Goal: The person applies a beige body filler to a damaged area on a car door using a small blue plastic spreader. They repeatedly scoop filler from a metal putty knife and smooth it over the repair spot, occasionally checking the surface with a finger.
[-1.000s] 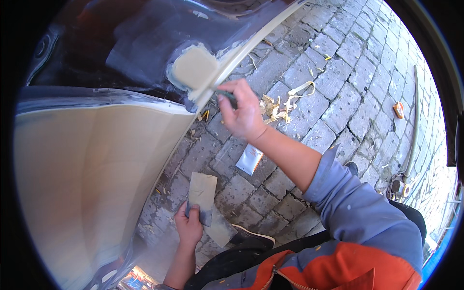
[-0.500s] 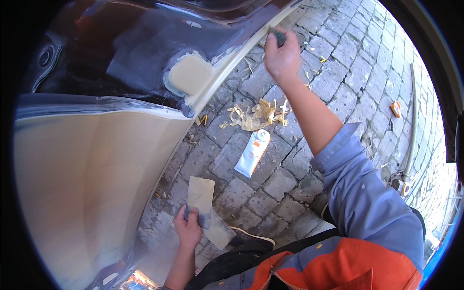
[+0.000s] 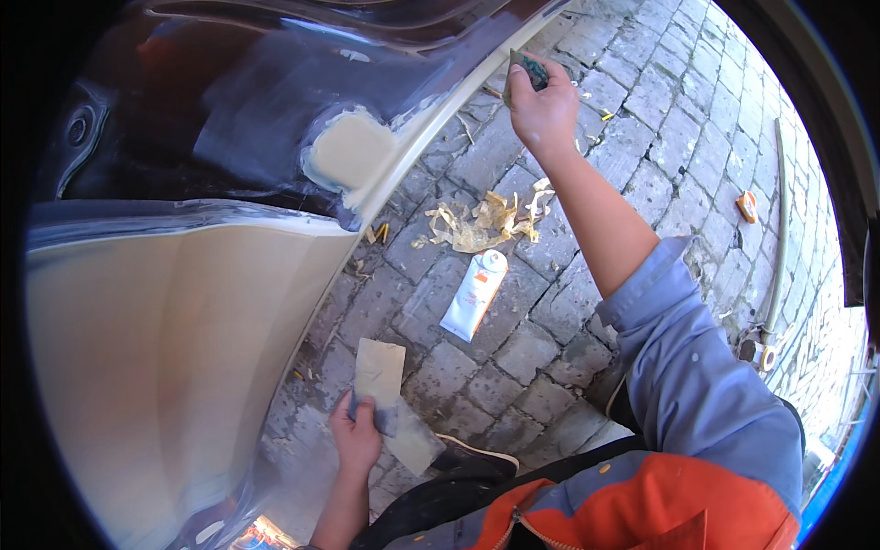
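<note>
My right hand (image 3: 544,110) grips a small dark-green piece (image 3: 530,73), possibly a pad or scraper, at the upper end of the beige-coated curved edge (image 3: 422,128) of a vehicle panel. Below and left of it is a rounded beige filler patch (image 3: 351,149) on the dark panel (image 3: 238,101). Low in the view, my left hand (image 3: 356,431) is closed on thin rectangular plates (image 3: 380,368), beige with grey parts, one angled across the other. A white-and-orange squeeze tube (image 3: 470,301) lies on the paving between my hands.
A large beige-coated panel (image 3: 160,348) fills the left side. On the block paving (image 3: 642,174) lie crumpled yellowish strips (image 3: 481,225), a small orange object (image 3: 747,206) and a long pale hose or pipe (image 3: 781,220) with a fitting (image 3: 756,353). My shoe (image 3: 472,454) rests below.
My right hand has moved up and right from beside the filler patch to the edge's upper end, uncovering the tube and strips. My left hand has barely moved.
</note>
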`<state>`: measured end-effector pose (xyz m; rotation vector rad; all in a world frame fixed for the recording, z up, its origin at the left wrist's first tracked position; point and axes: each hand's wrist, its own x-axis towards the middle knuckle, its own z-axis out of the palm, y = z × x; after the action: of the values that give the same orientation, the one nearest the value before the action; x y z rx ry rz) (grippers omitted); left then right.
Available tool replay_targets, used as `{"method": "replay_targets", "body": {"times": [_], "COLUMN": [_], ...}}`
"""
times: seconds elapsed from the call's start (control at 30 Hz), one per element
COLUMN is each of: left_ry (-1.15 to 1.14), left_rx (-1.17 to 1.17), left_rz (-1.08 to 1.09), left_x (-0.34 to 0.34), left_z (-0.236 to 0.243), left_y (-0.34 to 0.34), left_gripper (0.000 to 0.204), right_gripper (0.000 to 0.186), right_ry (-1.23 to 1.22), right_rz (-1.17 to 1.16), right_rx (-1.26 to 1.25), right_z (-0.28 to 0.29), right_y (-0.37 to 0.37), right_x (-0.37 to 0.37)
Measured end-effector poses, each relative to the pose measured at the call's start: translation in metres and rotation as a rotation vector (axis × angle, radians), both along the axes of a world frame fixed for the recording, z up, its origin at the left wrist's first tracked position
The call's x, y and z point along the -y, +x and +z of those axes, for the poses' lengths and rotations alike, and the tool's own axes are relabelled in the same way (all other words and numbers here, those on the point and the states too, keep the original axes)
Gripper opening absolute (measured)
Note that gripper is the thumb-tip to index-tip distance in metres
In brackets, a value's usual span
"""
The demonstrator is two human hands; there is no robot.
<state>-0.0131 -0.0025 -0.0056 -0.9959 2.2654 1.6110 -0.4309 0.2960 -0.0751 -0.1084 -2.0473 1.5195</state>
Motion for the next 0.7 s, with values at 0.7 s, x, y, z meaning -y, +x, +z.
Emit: {"method": "replay_targets", "body": {"times": [0.7], "left_ry": [0.029], "left_rx": [-0.006], "left_rz": [0.003], "left_x": [-0.001], "left_z": [0.001], "left_y": [0.000], "left_gripper": [0.023], "right_gripper": [0.029], "right_ry": [0.666], "right_rz": [0.221], "right_rx": [0.098], "right_z": [0.046], "right_y": [-0.028], "right_x": [-0.022]}}
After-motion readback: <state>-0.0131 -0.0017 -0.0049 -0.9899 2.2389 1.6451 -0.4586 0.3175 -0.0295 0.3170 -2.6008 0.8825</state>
